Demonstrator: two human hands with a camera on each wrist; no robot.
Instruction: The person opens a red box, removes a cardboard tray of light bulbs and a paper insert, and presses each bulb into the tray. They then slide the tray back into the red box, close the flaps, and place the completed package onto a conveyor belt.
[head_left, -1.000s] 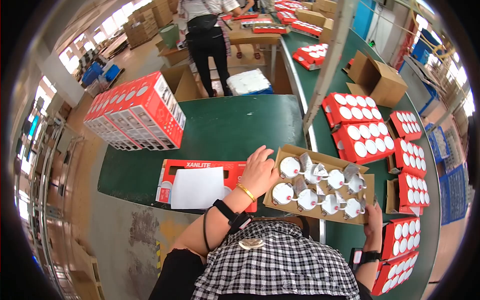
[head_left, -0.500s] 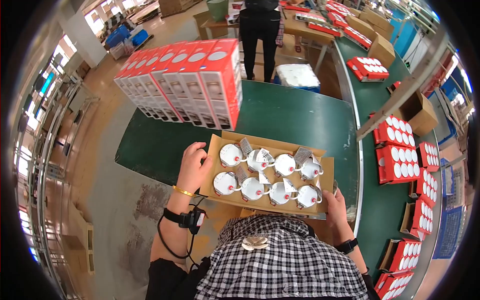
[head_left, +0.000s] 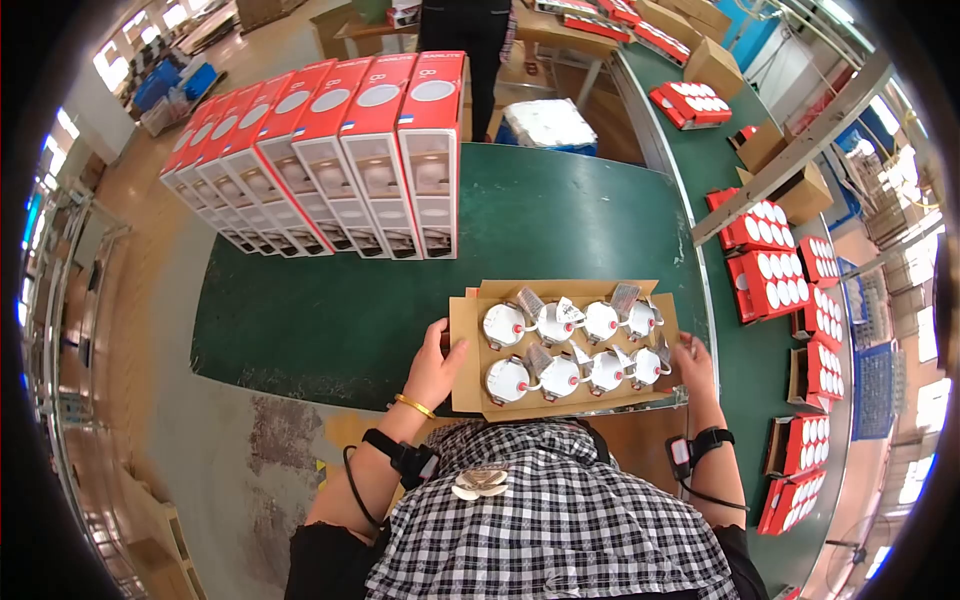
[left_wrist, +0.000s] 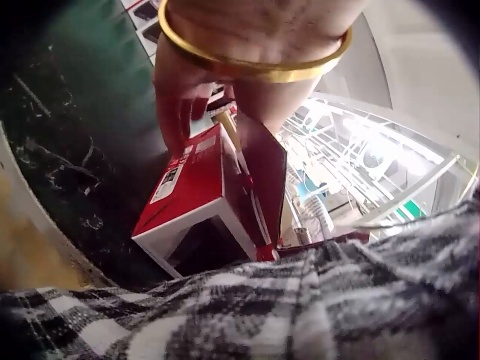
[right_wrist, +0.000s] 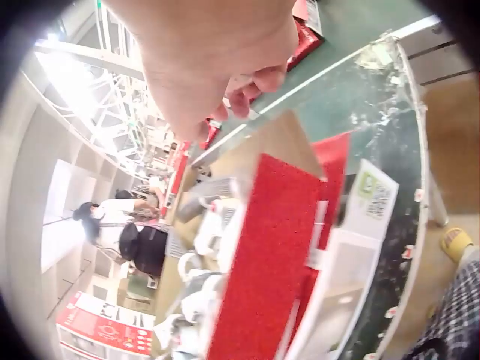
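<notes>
Since one second ago, the open carton (head_left: 465,385) has shifted left, clear of the metal rail (head_left: 658,140), over the green table (head_left: 560,220). Left hand (head_left: 432,372): at its left end, thumb spread. Right hand (head_left: 697,368): grip indeterminable.

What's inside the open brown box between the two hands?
Eight round white discs and some tags show inside the box. Whatever lies under the discs is covered.

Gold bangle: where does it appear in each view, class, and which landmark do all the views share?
Head: the gold bangle sits below and slightly left of centre.
Left wrist: the gold bangle spans the top.
Right wrist: not in it.
Shared landmark: the green tabletop.
</notes>
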